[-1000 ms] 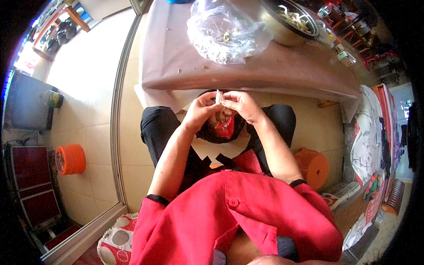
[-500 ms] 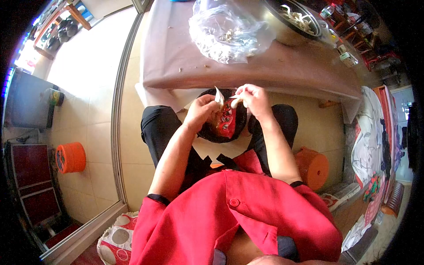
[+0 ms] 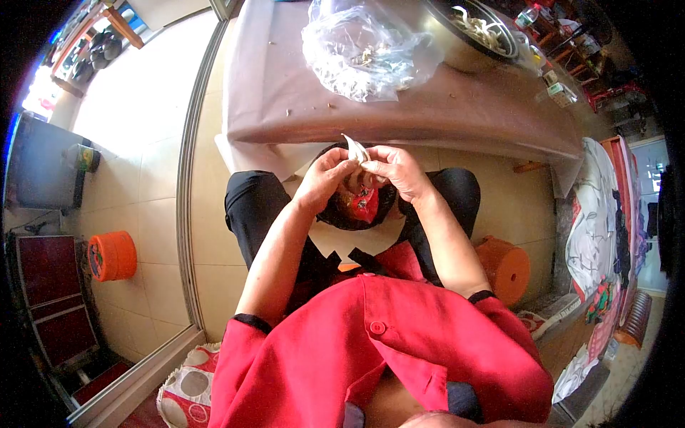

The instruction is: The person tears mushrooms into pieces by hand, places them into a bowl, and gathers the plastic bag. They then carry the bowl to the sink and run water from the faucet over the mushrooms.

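Between my knees, both hands meet over a black-lined bin (image 3: 385, 211). My left hand (image 3: 327, 177) pinches a pale, pointed mushroom piece (image 3: 356, 149), which looks like oyster mushroom. The fingers of my right hand (image 3: 401, 171) are closed on the same piece from the other side, with the fingertips of both hands nearly touching. Under them a red printed wrapper (image 3: 362, 205) lies in the bin. On the table, a clear plastic bag (image 3: 364, 57) holds small pale bits. Beside it, a metal pot (image 3: 457, 53) contains pale torn strips (image 3: 479, 28).
A table with a brownish cover (image 3: 271, 107) stands just ahead, small crumbs on it. One orange bucket (image 3: 113, 255) is at left beyond the door track; an orange stool-like object (image 3: 505, 271) sits by my right knee. Piled cloths (image 3: 596, 214) lie at right.
My right hand has moved left, from holding a separate pale piece to gripping the mushroom piece in my left hand. The left hand has stayed almost in place.
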Tool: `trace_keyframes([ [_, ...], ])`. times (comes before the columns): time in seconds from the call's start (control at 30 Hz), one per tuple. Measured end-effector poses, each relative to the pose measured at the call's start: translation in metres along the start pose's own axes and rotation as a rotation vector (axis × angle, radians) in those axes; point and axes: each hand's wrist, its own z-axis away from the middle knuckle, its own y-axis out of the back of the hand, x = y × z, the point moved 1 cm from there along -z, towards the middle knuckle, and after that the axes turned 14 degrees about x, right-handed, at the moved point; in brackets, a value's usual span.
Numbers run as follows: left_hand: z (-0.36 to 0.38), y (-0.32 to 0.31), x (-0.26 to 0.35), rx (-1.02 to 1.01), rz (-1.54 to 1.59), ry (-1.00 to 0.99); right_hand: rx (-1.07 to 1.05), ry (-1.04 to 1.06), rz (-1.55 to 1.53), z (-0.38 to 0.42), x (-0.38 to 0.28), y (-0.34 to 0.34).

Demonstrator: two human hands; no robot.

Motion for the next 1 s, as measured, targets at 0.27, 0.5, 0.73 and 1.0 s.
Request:
trace_keyframes([
  [0.27, 0.008, -0.005, 0.010, -0.027, -0.073, 0.011, -0.029, 0.047, 0.002, -0.003, 0.004, 0.005],
  [0.5, 0.008, -0.003, 0.009, -0.115, -0.012, 0.023, -0.023, -0.052, -0.128, 0.002, -0.013, 0.013],
  [0.73, 0.008, -0.005, 0.011, -0.015, 0.105, 0.093, 0.034, 0.039, -0.457, 0.004, -0.020, 0.019],
  [1.0, 0.006, -0.004, 0.007, -0.019, 0.092, 0.087, -0.041, 0.022, -0.036, 0.003, -0.005, -0.004],
])
